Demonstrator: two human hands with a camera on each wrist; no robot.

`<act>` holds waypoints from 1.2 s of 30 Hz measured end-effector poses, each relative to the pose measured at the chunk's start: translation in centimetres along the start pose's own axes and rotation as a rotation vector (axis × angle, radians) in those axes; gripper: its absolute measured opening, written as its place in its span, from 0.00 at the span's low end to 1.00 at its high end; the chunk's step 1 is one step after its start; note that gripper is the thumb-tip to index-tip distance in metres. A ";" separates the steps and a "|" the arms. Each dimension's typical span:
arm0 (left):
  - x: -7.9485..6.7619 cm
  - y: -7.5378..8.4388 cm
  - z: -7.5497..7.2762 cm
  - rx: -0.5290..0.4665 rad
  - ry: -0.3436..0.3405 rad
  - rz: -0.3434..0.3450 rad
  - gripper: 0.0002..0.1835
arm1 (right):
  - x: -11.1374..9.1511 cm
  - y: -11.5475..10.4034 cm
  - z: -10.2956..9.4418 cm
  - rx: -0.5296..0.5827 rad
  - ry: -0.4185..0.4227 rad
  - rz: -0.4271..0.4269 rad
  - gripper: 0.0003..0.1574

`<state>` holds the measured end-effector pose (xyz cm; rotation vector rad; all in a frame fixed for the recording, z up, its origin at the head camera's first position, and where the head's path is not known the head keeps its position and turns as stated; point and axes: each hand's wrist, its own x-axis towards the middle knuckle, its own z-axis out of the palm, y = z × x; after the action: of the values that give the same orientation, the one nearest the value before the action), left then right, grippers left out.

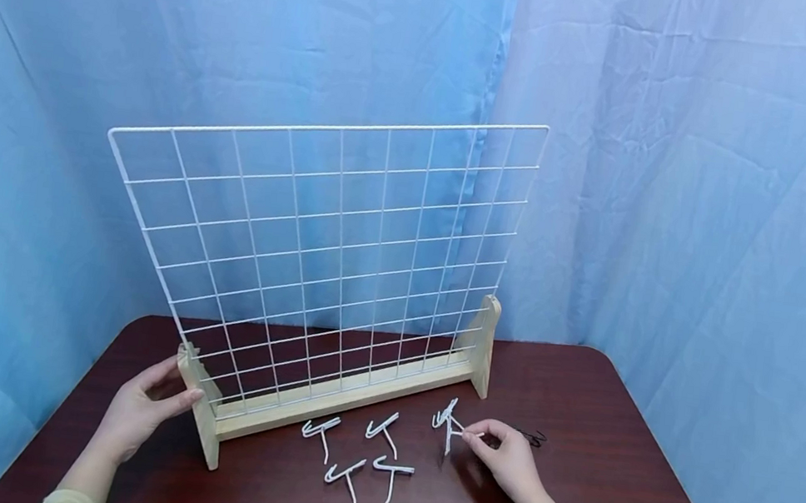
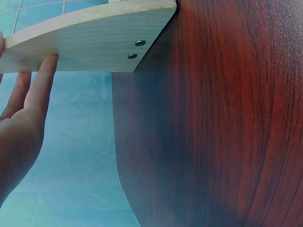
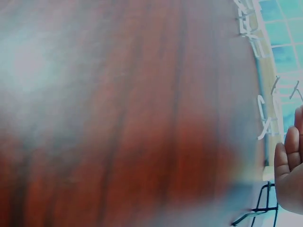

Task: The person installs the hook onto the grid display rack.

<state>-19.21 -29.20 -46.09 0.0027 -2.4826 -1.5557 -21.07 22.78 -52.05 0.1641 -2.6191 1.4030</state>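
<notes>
A white wire grid panel (image 1: pixel 339 218) stands upright in a pale wooden stand (image 1: pixel 347 398). My left hand (image 1: pixel 134 411) grips the stand's left end, thumb on the near side and fingers behind. In the left wrist view, straight fingertips press the outer face of that end board (image 2: pixel 90 45). At the right, my right hand (image 1: pixel 505 461) pinches the prong of a white wire hook (image 1: pixel 454 432) between thumb and fingertips. That hook overlaps another white hook (image 1: pixel 439 418) in the head view. In the right wrist view only part of the right hand (image 3: pixel 289 163) shows.
Several white wire hooks (image 1: pixel 346 473) lie in front of the stand on the dark red wooden table (image 1: pixel 252 493). A black wire hook (image 1: pixel 537 438) lies just beyond the right hand. Blue curtains (image 1: pixel 719 198) hang behind and beside the table.
</notes>
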 end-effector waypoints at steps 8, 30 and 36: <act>-0.1 0.2 0.0 -0.001 -0.002 -0.008 0.37 | 1.2 -0.8 -0.8 0.049 0.116 -0.060 0.03; 0.0 0.0 -0.1 0.016 -0.009 -0.038 0.37 | 5.2 -5.0 -3.2 0.128 0.321 -0.040 0.03; 0.0 -0.1 -0.1 -0.001 -0.005 -0.027 0.37 | 6.3 -6.2 -3.6 0.120 0.370 -0.055 0.04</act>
<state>-19.17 -29.29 -46.17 0.0321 -2.4953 -1.5688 -25.80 22.21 -43.77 -0.0101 -2.2183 1.4174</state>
